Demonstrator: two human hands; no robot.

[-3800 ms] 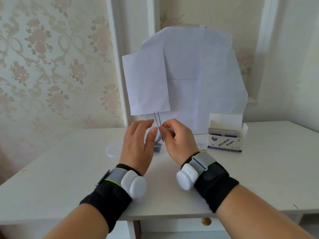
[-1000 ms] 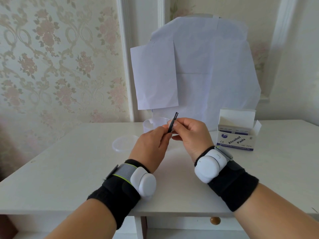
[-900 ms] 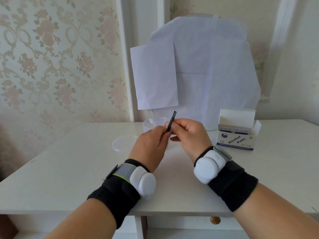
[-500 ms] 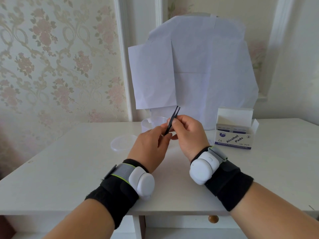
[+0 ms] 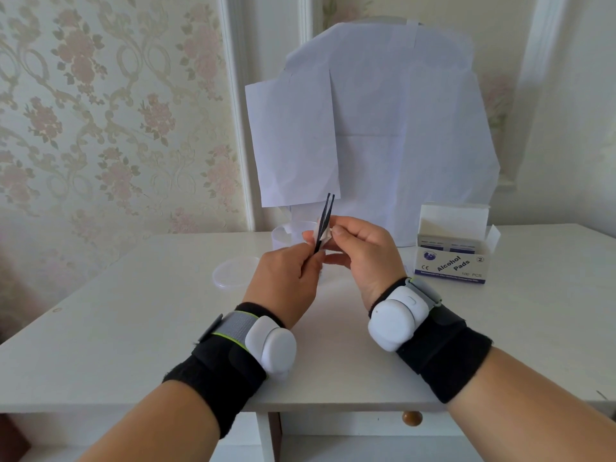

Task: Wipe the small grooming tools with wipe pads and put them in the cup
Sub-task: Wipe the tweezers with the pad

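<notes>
Matt black tweezers; translucent plastic lid; smooth painted white table; printed cardboard box.

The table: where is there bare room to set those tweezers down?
The table is bare left of the round lid, along the front edge under both wrists, and right of the Alcohol Pads box. Crowded: the back centre, with the cup, lid and hands.

**Worn on both wrists**

Bare forearms. Each wrist carries a black fabric band with a rounded white pod strapped on by grey webbing; the left strap shows a lime edge. The right pod bears a small mark, perhaps a button.
</notes>
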